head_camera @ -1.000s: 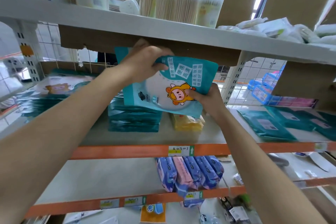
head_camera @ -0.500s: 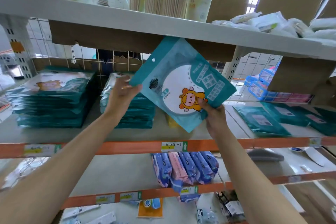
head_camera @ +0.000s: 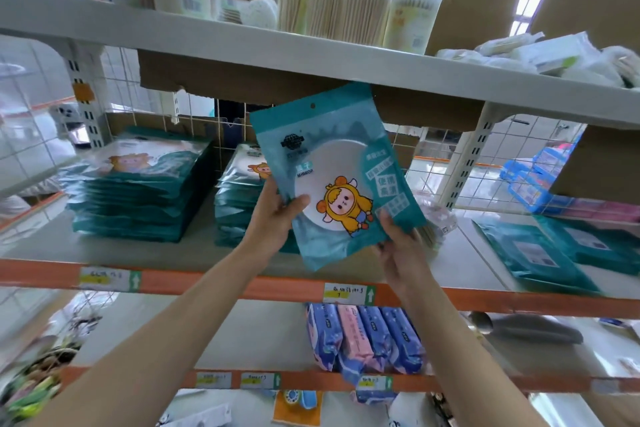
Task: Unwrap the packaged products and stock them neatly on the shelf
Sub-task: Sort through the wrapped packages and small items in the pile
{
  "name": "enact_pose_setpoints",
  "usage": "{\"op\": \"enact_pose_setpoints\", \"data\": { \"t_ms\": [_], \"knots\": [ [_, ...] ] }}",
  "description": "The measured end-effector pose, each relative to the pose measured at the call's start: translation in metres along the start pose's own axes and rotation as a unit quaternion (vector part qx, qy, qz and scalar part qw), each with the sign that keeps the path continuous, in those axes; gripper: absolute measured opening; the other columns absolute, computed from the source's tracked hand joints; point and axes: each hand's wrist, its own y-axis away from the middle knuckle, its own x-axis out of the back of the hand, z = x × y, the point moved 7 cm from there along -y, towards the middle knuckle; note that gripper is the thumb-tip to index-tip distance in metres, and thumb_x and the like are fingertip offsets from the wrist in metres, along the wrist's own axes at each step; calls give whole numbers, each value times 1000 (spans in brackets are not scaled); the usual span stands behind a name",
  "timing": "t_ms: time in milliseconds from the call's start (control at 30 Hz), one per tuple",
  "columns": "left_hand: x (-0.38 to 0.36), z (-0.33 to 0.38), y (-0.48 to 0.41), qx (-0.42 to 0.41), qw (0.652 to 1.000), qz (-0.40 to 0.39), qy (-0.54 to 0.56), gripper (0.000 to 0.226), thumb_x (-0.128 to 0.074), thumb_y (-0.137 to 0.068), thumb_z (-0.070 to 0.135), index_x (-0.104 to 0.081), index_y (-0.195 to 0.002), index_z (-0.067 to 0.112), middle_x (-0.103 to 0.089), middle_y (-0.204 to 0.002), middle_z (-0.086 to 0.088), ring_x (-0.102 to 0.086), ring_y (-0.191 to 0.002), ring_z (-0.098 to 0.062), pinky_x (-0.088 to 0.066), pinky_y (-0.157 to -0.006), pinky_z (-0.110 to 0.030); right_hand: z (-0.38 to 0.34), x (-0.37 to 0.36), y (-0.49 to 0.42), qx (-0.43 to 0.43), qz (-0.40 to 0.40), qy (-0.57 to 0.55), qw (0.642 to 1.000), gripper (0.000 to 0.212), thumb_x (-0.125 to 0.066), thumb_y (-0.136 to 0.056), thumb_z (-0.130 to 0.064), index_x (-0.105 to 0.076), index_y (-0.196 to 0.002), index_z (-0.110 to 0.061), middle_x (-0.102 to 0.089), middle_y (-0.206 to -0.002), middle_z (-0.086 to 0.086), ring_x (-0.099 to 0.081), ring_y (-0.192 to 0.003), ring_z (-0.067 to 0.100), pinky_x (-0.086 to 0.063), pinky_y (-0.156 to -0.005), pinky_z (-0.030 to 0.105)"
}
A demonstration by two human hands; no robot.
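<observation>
Head view. Both hands raised in front of the shelving.

Teal packet (head_camera: pixel 332 177): held in the air, front facing the camera, roughly upright with its top leaning slightly left. It prints a white circle and a cartoon figure in a yellow hood. It sits in front of the middle shelf (head_camera: pixel 207 282) with the orange front edge; its top corner overlaps the underside of the shelf above.

Left hand (head_camera: pixel 273 215): grasps the packet's left edge, thumb across the front, fingers hidden behind.

Right hand (head_camera: pixel 401 250): grasps the lower right corner, thumb on the front edge, fingers curled behind.

On the middle shelf: a tall stack of like teal packets (head_camera: pixel 138 198) at far left, and a second stack (head_camera: pixel 239 204) just behind the left hand. Flat teal packets (head_camera: pixel 540 253) lie well apart to the right.

Top shelf: upright packs of cotton swabs (head_camera: pixel 346 7).

Lower shelf: a row of blue and pink packs (head_camera: pixel 363 340), standing side by side near the front edge.
</observation>
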Motion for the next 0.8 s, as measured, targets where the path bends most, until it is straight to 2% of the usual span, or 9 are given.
{"op": "enact_pose_setpoints", "data": {
  "t_ms": [100,200,333,433,500,567,600,667,800],
  "knots": [
    [21,-3,-4,34,998,43,-23,33,-49,-92,2,-44,-121,18,-64,-107,2,-62,-102,-18,-48,-94,-45,-7,0,-2,21,-5,99,995,84,-88,-39,-56,-59,-111,-21,-72,-94,-7,-68,-90,11,-57,-76,28],
    [44,-6,-5,70,993,82,-45,29,-47,-94,4,-48,-122,11,-64,-100,2,-62,-92,-14,-49,-90,-45,-16,-8,-8,63,-19,190,980,42,-70,-80,-17,-53,-118,-11,-68,-95,-5,-68,-77,3,-55,-61,18],
    [70,-1,-4,78,989,105,-68,27,-47,-95,6,-52,-121,9,-64,-91,5,-64,-76,-5,-54,-69,-26,-14,-28,-17,75,-85,313,943,24,-67,-82,-14,-57,-103,-19,-67,-96,1,-70,-82,11,-57,-62,25],
    [93,7,-3,79,984,145,-73,19,-46,-95,8,-54,-113,7,-62,-89,1,-61,-78,-10,-55,-69,-24,-9,-49,-15,82,-132,353,923,26,-57,-91,-12,-54,-117,-10,-61,-95,-7,-65,-77,-1,-49,-59,10],
    [112,12,-1,87,977,183,-64,12,-47,-95,10,-56,-102,11,-62,-89,1,-60,-80,-12,-53,-73,-28,-10,-60,-12,136,-138,472,860,37,-52,-94,-24,-51,-128,-9,-58,-103,-10,-60,-85,-3,-45,-68,11],
    [136,15,0,94,969,215,-72,13,-47,-96,11,-55,-106,12,-62,-90,2,-60,-80,-11,-51,-75,-29,-7,-68,-15,201,-129,595,767,51,-49,-93,-45,-48,-133,-15,-56,-121,-5,-52,-111,11,-43,-91,30],
    [148,16,-1,92,967,226,-72,17,-48,-95,10,-55,-111,11,-62,-91,1,-60,-80,-12,-52,-77,-30,-3,-72,-18,205,-132,625,742,58,-46,-90,-54,-46,-135,-16,-54,-128,-1,-47,-120,18,-39,-99,38],
    [171,21,-4,84,965,241,-65,25,-47,-95,7,-53,-119,7,-63,-92,-1,-61,-80,-16,-51,-81,-35,4,-83,-27,212,-129,653,716,65,-40,-86,-57,-44,-136,-15,-51,-133,4,-41,-128,23,-33,-105,42],
    [214,32,-15,79,961,254,-71,26,-44,-95,5,-53,-120,6,-63,-93,-4,-61,-79,-15,-52,-80,-32,17,-114,-39,233,-132,689,674,54,-51,-93,-41,-41,-139,-15,-47,-138,6,-34,-134,26,-25,-110,42]
  ]
}}
